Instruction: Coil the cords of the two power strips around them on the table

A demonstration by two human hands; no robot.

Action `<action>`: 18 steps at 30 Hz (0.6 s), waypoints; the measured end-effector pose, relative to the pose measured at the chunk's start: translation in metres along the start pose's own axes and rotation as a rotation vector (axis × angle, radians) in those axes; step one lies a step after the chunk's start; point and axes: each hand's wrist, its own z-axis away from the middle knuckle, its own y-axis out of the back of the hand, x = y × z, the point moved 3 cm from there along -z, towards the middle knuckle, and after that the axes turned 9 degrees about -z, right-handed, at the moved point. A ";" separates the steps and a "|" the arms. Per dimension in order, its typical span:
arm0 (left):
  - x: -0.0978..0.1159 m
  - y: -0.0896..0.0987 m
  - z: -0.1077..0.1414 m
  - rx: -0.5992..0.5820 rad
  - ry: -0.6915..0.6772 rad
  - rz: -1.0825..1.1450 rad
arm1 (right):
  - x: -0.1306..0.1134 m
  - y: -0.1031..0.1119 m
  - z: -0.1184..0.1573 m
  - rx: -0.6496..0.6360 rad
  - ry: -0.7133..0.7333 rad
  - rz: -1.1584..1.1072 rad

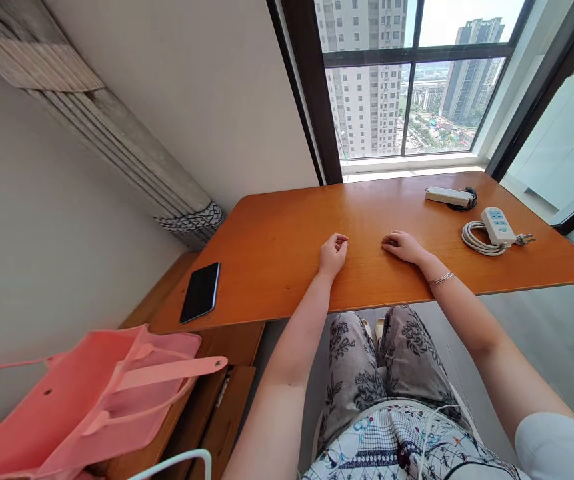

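"Beside a window (411, 55) overlooking towers, what dominates?"

"An orange-brown wooden desk (287, 253), probably heavy and stiff, best gripped at both ends; its long axis runs left to right. Resting on it, well apart, are a person's left hand (333, 257) and right hand (405, 247), fingers loosely curled, nothing seen in either."

"Near the left edge?"

"A black-screened tablet (200, 292), likely light, rigid, slick and breakable, best held by its long sides. It runs from near edge toward far, its far end leaning right."

"Toward the right end?"

"A white power strip with coiled cord (497, 225), hard-cased, flexible-corded, best lifted casing and coil together; it runs far to near. By the far right corner, a slimmer power strip (447, 195) lies roughly along the far edge. Smallest, the plug (523, 239) points right."
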 end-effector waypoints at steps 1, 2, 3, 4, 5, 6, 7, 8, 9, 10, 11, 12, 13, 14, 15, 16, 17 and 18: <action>0.000 0.000 0.000 -0.002 -0.001 0.000 | 0.000 0.000 0.000 -0.002 0.004 -0.002; 0.000 0.000 0.000 -0.003 -0.004 0.001 | 0.000 0.000 0.000 -0.002 0.008 -0.004; 0.001 0.001 0.001 -0.004 -0.008 0.002 | 0.000 0.000 0.000 -0.003 0.010 -0.005; 0.001 0.001 0.001 -0.004 -0.010 0.002 | 0.000 0.000 0.000 -0.004 0.010 -0.004; 0.002 0.001 0.001 -0.005 -0.013 0.001 | 0.000 0.000 0.000 -0.005 0.011 -0.003; 0.002 0.001 0.001 -0.006 -0.014 -0.002 | 0.000 0.000 0.000 -0.006 0.012 -0.002; 0.003 0.001 0.001 -0.008 -0.015 -0.006 | 0.000 0.000 0.000 -0.007 0.013 0.000; 0.003 0.001 0.001 -0.009 -0.015 -0.010 | 0.000 0.000 0.000 -0.007 0.014 0.002; 0.004 0.001 0.001 -0.010 -0.016 -0.013 | 0.000 0.000 0.000 -0.006 0.015 0.005; 0.004 0.001 0.001 -0.012 -0.016 -0.016 | 0.000 0.000 0.000 -0.004 0.015 0.007; 0.004 0.001 0.001 -0.014 -0.016 -0.019 | 0.000 0.000 0.000 -0.004 0.014 0.009; 0.004 0.001 0.001 -0.017 -0.015 -0.022 | 0.000 0.000 0.001 -0.005 0.015 0.009; 0.004 0.001 0.001 -0.019 -0.015 -0.024 | 0.000 -0.001 0.001 -0.008 0.015 0.009; 0.004 0.001 0.001 -0.020 -0.016 -0.025 | 0.000 -0.001 0.001 -0.010 0.014 0.008; 0.004 0.001 0.001 -0.020 -0.017 -0.024 | 0.000 -0.001 0.001 -0.011 0.011 0.008; 0.004 0.001 0.001 -0.021 -0.018 -0.023 | 0.000 -0.001 0.001 -0.012 0.006 0.010; 0.004 0.001 0.001 -0.021 -0.018 -0.020 | 0.000 -0.001 0.001 -0.012 0.001 0.012; 0.004 0.001 0.001 -0.021 -0.018 -0.017 | 0.000 -0.002 0.001 -0.012 -0.002 0.015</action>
